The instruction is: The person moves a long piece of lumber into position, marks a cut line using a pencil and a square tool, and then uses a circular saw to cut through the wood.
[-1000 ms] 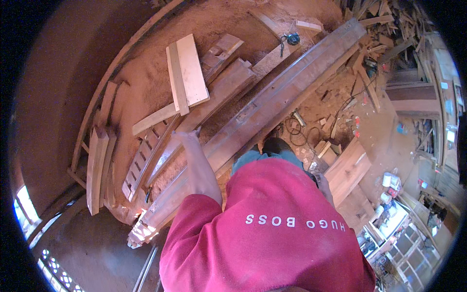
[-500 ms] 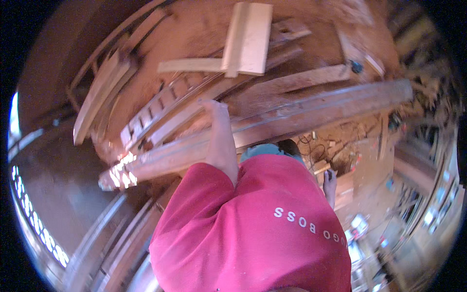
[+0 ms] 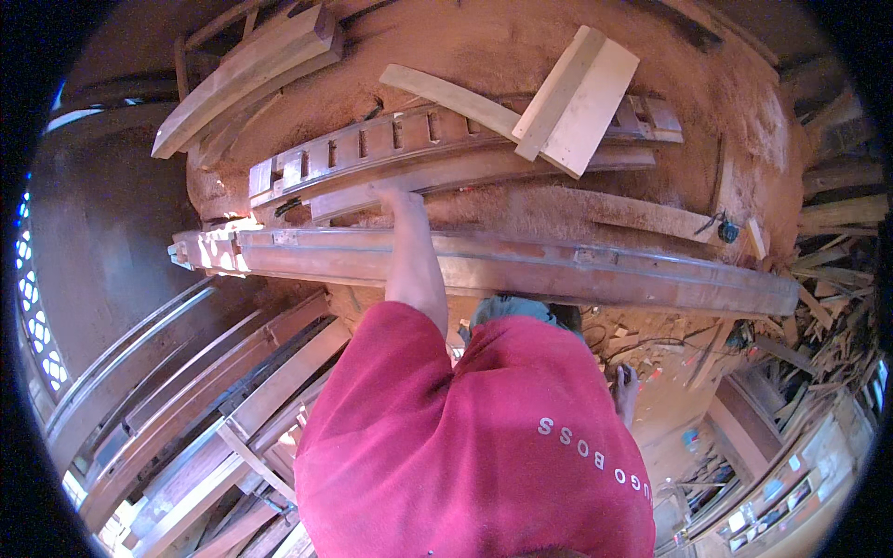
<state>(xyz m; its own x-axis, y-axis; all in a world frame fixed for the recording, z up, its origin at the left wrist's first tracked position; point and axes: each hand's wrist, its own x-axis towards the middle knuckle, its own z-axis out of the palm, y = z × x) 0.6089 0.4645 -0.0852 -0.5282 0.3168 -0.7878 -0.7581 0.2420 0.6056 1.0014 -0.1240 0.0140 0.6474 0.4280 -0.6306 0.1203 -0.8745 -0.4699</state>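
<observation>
Head cam: L hand is overlapping wood plank; R hand is showing beside red sweatshirt; can't tell either grip.

A head-worn fisheye camera is looking steeply down from close above the red sweatshirt, facing out over the far sawdust-covered surface

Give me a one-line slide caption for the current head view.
Left hand extended past a long brown beam, near a slotted wooden piece and pale boards, amid reddish sawdust.
</observation>
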